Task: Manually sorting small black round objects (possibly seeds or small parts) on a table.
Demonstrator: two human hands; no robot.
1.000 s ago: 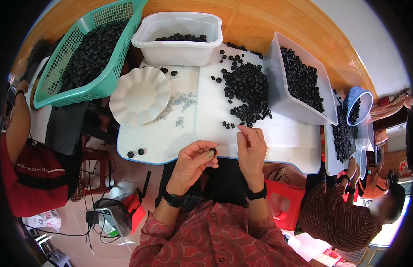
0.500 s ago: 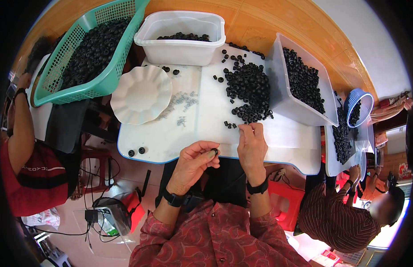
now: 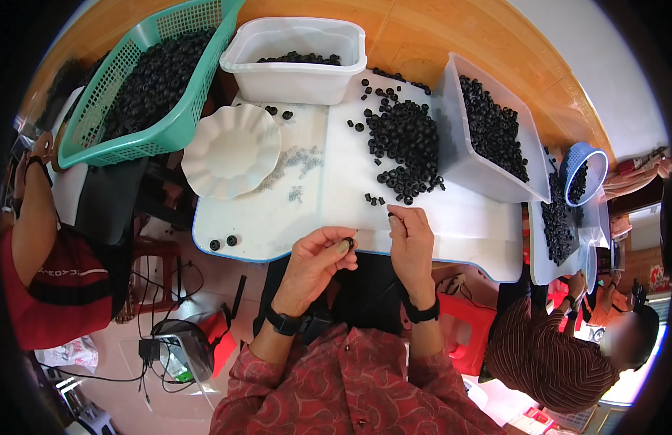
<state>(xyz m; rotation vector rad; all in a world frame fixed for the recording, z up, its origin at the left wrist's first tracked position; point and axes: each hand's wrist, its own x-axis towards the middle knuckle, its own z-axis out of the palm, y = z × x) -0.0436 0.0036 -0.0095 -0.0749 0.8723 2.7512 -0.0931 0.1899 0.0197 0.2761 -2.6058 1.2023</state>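
My left hand (image 3: 318,262) is closed in a pinch around a small round black part (image 3: 348,243) above the near edge of the white table. To its right, my right hand (image 3: 411,246) is closed too, with a tiny dark piece (image 3: 391,214) showing at the thumb and fingertip. Just beyond it lie a few small black pieces (image 3: 374,199), at the near side of a heap of black ring-like parts (image 3: 405,138). Small clear bits (image 3: 296,193) are scattered at the table's middle left, beside a scalloped white dish (image 3: 231,152).
A green basket (image 3: 122,154), a white tub (image 3: 292,83) and a translucent bin (image 3: 488,170) hold black parts around the table (image 3: 271,225). Two black parts (image 3: 224,242) sit at its near left corner. People work at both sides; a red stool (image 3: 466,326) stands right.
My right hand has drawn back slightly toward me from the small black pieces, with a tiny dark piece now visible at its fingertips. My left hand has barely moved.
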